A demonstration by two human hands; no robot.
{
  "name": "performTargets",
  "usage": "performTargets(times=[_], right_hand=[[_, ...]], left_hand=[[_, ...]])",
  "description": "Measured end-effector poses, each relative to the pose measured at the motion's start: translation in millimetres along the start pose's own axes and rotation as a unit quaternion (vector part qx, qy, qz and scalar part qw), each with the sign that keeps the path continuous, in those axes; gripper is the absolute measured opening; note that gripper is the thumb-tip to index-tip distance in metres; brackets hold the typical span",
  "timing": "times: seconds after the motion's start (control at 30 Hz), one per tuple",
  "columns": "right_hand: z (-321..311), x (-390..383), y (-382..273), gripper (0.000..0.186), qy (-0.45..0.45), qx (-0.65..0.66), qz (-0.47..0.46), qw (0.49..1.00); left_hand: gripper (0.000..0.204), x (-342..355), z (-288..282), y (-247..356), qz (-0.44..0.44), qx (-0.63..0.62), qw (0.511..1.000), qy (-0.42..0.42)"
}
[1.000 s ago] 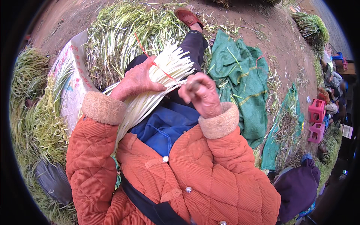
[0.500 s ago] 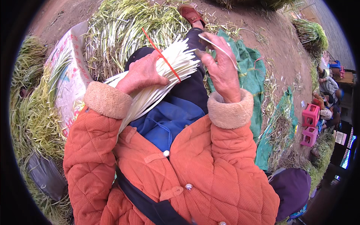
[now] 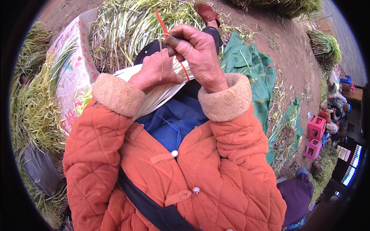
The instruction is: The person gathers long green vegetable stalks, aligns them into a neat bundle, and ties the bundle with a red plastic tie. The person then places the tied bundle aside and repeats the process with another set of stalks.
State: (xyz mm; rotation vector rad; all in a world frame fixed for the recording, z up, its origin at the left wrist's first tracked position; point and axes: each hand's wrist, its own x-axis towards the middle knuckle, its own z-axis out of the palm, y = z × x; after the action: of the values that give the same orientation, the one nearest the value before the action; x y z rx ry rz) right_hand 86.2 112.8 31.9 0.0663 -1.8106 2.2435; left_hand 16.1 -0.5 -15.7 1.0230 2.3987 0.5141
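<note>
- At the far left, a dark plastic bag [image 3: 40, 169] lies on heaped greens [image 3: 38, 119]; its contents cannot be made out.
- Higher up, a white sack [image 3: 77, 65] has a few stalks draped across it; its inside is hidden.
- Near the centre, the left hand [image 3: 158, 69] wraps around a bundle of white stalks [image 3: 158, 95]: apparently light, bendy and smooth, likely to slip or bruise, best held broadly around its middle.
- Just beside it, the right hand [image 3: 198, 50] pinches a thin, flexible-looking red tie [image 3: 161, 22] between thumb and fingers.
- Further right, a green sack [image 3: 262, 90] lies crumpled; contents cannot be told.
</note>
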Motion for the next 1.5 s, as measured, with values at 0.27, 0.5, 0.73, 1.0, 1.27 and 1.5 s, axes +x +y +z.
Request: performTargets(times=[0.27, 0.5, 0.73, 1.0, 1.27, 1.5], right_hand=[[-32, -51, 4, 0.010, 0.144, 0.127, -0.082, 0.978], [-23, -63, 8, 0.010, 0.102, 0.225, -0.057, 0.967], [-26, -131, -23, 0.016, 0.157, 0.160, -0.019, 0.974], [-43, -153, -5, 0.011, 0.222, 0.107, -0.037, 0.969], [-10, -92, -36, 0.015, 0.126, 0.115, -0.082, 0.982], [12, -78, -37, 0.004, 0.079, 0.151, -0.038, 0.985]], left_hand=[[0.100, -11, -7, -2, 0.157, -0.071, 0.981, 0.088], [0.016, -13, -8, 9, 0.272, -0.188, 0.928, 0.170], [0.015, -13, 11, 2, 0.317, -0.043, 0.931, 0.173], [0.057, -34, -22, 27, 0.235, -0.137, 0.961, 0.047], [0.097, -51, 55, 57, 0.091, 0.154, 0.948, 0.264], [0.087, 0, 34, 22, 0.033, 0.146, 0.971, 0.185]])
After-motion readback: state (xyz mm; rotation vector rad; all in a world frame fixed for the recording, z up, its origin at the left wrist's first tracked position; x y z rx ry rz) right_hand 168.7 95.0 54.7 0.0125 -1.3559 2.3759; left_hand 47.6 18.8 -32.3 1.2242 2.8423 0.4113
